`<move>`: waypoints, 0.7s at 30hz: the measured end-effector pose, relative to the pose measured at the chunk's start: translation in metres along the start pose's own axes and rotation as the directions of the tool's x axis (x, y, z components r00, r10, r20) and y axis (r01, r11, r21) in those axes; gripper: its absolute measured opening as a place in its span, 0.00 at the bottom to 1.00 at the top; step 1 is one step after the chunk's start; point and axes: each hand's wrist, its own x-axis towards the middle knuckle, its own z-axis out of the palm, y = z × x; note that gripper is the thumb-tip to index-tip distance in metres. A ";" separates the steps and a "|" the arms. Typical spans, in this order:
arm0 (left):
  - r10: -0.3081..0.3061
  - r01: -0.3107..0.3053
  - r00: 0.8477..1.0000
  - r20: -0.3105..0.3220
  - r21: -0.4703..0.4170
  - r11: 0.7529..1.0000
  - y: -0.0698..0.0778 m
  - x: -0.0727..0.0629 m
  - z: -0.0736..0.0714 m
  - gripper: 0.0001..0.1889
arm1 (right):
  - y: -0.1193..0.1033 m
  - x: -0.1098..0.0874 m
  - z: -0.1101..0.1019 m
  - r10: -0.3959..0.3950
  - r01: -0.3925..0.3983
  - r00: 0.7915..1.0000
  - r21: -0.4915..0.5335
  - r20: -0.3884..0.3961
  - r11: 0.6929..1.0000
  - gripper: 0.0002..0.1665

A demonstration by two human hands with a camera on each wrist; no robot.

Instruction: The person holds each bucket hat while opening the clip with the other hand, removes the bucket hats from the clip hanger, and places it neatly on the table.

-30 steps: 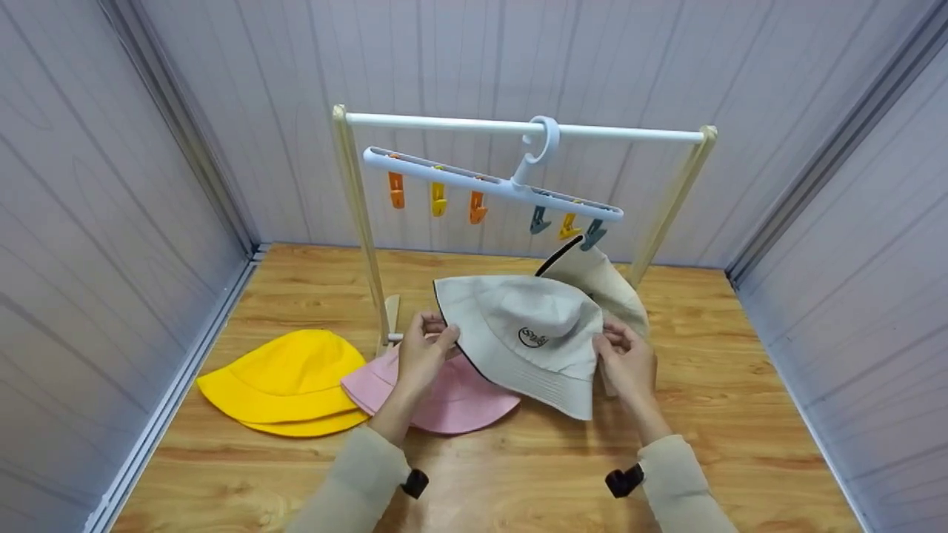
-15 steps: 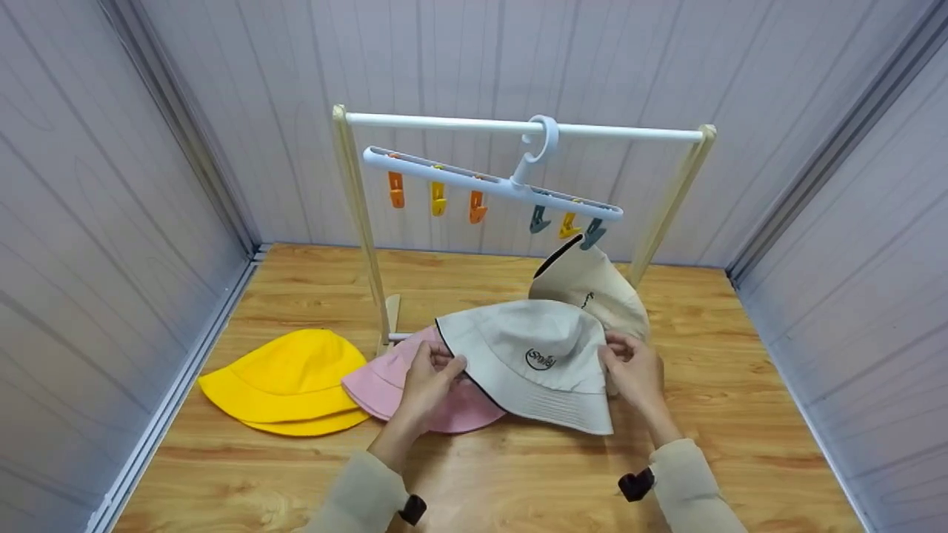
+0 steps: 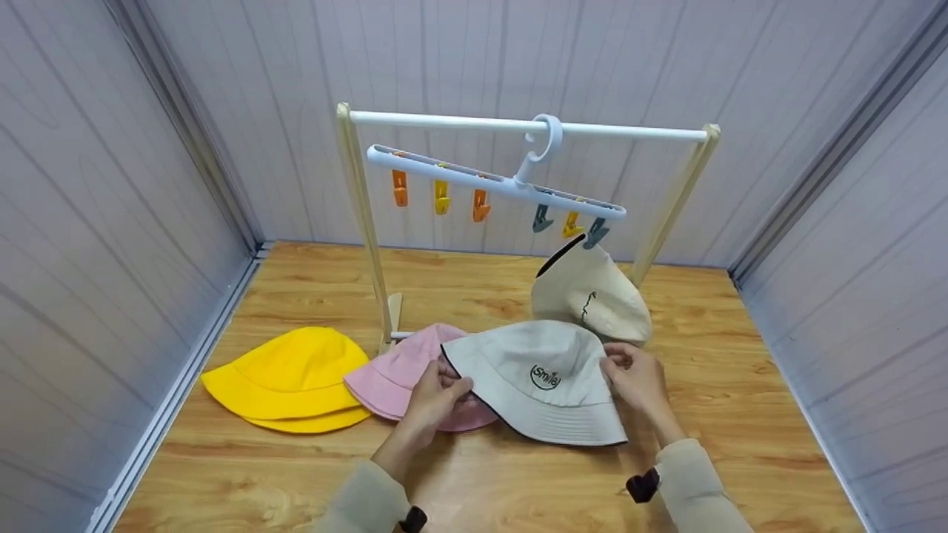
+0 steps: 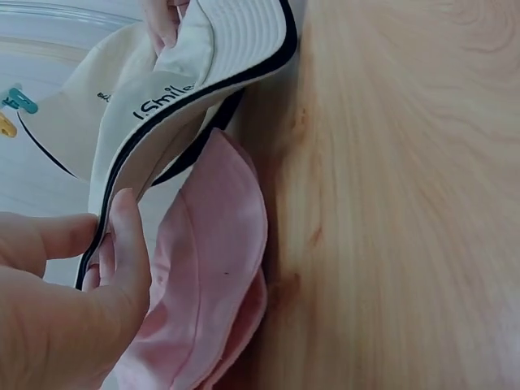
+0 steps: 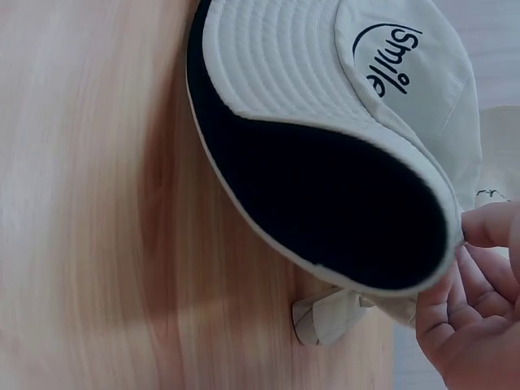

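Note:
A pale grey bucket hat (image 3: 518, 370) with black "Smile" lettering and a dark-edged brim is held low over the wooden surface. My left hand (image 3: 429, 403) pinches its brim at the left edge, thumb on one side and fingers on the other. At the opposite edge my right hand (image 3: 641, 377) pinches the brim; the right wrist view shows the hat's black lining (image 5: 341, 203). A pink bucket hat (image 3: 396, 374) lies partly covered behind the left hand and the grey hat. Behind them, a cream bucket hat (image 3: 589, 292) hangs by its brim at the rightmost dark green clip (image 3: 596, 232).
Yellow bucket hats (image 3: 300, 381), apparently stacked, lie at the left. A rack with a white bar (image 3: 444, 121) stands at the back. From it hangs a tilted white clip hanger (image 3: 459, 176) with orange, yellow and dark green clips. Walls (image 3: 866, 296) enclose the surface.
Both hands have brought the grey hat down toward the front and slightly right. More of the cream hat's crown and lettering shows behind it. The hats lying at the left have stayed put.

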 end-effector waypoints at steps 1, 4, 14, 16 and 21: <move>-0.004 0.004 1.000 0.001 0.007 1.000 -0.001 0.000 0.000 0.15 | 0.001 0.001 0.001 -0.007 0.007 1.000 -0.012 0.003 1.000 0.14; -0.008 0.009 1.000 -0.007 0.037 0.999 -0.006 0.000 -0.001 0.15 | 0.003 0.003 0.003 -0.026 0.026 1.000 -0.031 0.013 0.999 0.14; -0.009 0.011 1.000 -0.018 0.088 0.996 -0.013 -0.003 0.006 0.14 | 0.007 0.017 0.012 -0.107 0.112 0.993 -0.102 0.052 0.989 0.12; -0.026 0.027 1.000 -0.014 0.080 0.996 -0.013 -0.004 0.008 0.14 | 0.008 0.020 0.013 -0.117 0.123 0.991 -0.115 0.063 0.986 0.12; -0.049 0.049 0.999 -0.002 0.042 0.998 -0.016 -0.004 0.014 0.15 | 0.010 0.027 0.012 -0.145 0.155 0.986 -0.138 0.077 0.978 0.12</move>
